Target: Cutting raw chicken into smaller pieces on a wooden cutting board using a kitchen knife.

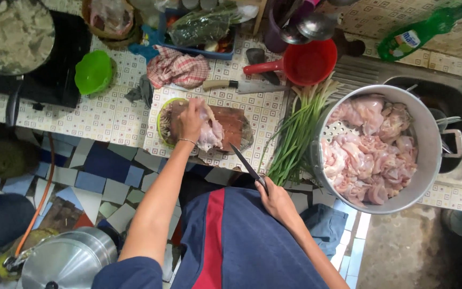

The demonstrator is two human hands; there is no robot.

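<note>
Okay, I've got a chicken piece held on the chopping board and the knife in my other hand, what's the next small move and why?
Probably bring the knife up over the wooden board. The right hand holds it off the counter edge, blade pointing toward the board, while the left hand pins the raw chicken piece there. The cut looks ready but the blade is apart from the meat.

Two knives show: one point(248, 165) in hand, one point(244, 85) on the counter. There is one cutting board point(233, 126), one green bowl point(93, 71), one red pot point(308, 61) and one colander point(429, 139).
</note>
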